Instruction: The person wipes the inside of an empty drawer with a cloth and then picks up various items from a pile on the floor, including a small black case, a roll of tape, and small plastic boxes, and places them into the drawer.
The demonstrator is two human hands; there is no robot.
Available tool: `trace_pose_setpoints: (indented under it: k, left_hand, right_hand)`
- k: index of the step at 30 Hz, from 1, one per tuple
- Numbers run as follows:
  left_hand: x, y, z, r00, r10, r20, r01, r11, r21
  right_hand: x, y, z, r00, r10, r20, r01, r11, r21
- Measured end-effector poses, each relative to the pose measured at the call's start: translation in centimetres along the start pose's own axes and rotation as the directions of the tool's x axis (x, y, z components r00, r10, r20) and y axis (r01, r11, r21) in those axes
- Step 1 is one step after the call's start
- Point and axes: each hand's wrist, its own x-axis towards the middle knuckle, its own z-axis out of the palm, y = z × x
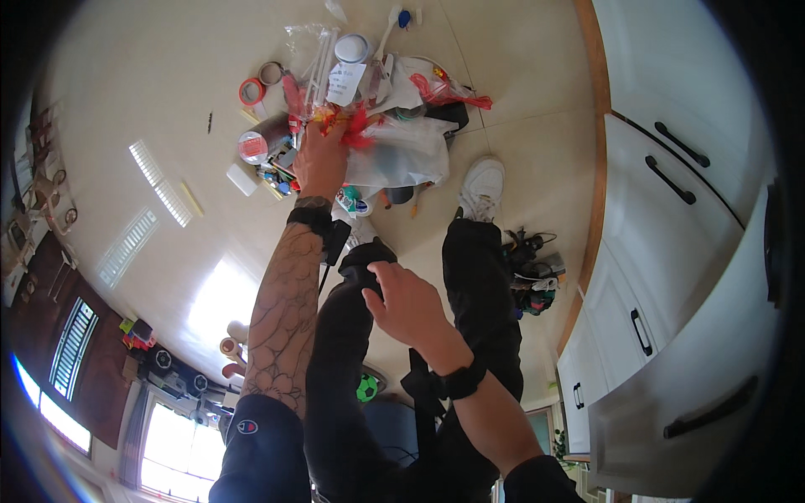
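My left hand [321,158] reaches into a pile of small goods on the tiled floor. Its fingers close on a red and yellow ornament with a blurred red tassel [360,127]; the fingertips are partly hidden. Close by that hand stands a dark cylindrical can [253,147] with a pale end. A translucent white plastic bag [402,154] spreads to the right of the ornament. Just beyond the fingers lie a paper slip [345,83] bearing writing and a round white-lidded container [351,48]. My right hand [405,305] hangs empty above my legs, fingers loosely bent and thumb apart.
Rolls of tape [252,92] sit left of the pile, and a bundle of red cord [440,91] lies at its right. White drawers [666,170] with black handles line the right side. Cables and small items [534,273] are heaped by my right leg.
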Motion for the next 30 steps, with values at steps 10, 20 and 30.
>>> trace_pose_setpoints:
  k: [10, 20, 30]
  left_hand:
    - [-5.3, -2.6, -6.7, 0.962, -0.254, 0.096, 0.241, 0.634, -0.735]
    - [-12.8, 1.1, -13.7, 0.815, -0.159, 0.557, 0.497, -0.302, -0.814]
    - [-20.1, 3.7, -16.5, 0.790, -0.247, 0.561, 0.591, 0.064, -0.804]
  right_hand:
    - [0.9, 0.6, 0.1, 0.989, 0.115, 0.091, -0.121, 0.990, 0.066]
    - [2.4, 2.1, 0.7, 0.998, -0.011, 0.061, -0.055, 0.311, 0.949]
    - [-1.8, 0.2, -1.9, 0.929, -0.149, 0.339, -0.356, -0.108, 0.928]
